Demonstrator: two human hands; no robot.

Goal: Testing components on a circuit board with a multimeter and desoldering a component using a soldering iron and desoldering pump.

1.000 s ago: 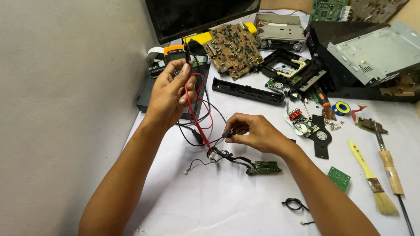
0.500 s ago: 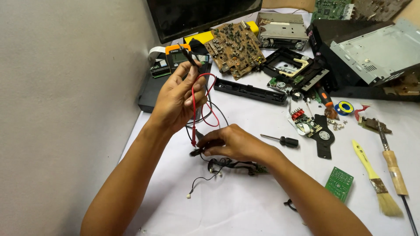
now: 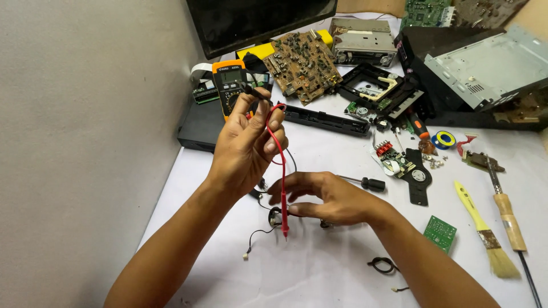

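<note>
Left hand (image 3: 245,145) grip pinches one red probe (image 3: 282,188); right hand (image 3: 331,197) half-open on wires (image 3: 274,219).

Landmark: we place everything against the orange multimeter (image 3: 229,85), which has a grey screen and a dark dial.
Probe lead: red (image 3: 282,171), hanging from our left hand (image 3: 246,145) just below the multimeter.
Thin wires: black (image 3: 268,219), by our right hand (image 3: 328,199), further below.
Tabletop: white (image 3: 319,268).
Circuit board right of the multimeter: brown with dark parts (image 3: 301,60).
Small board, far lower right: green (image 3: 439,232).
Brush beyond it: yellow handle, pale bristles (image 3: 484,231).
Tape roll, right: blue and yellow (image 3: 444,139).
Wall, left: plain grey (image 3: 85,142).
</note>
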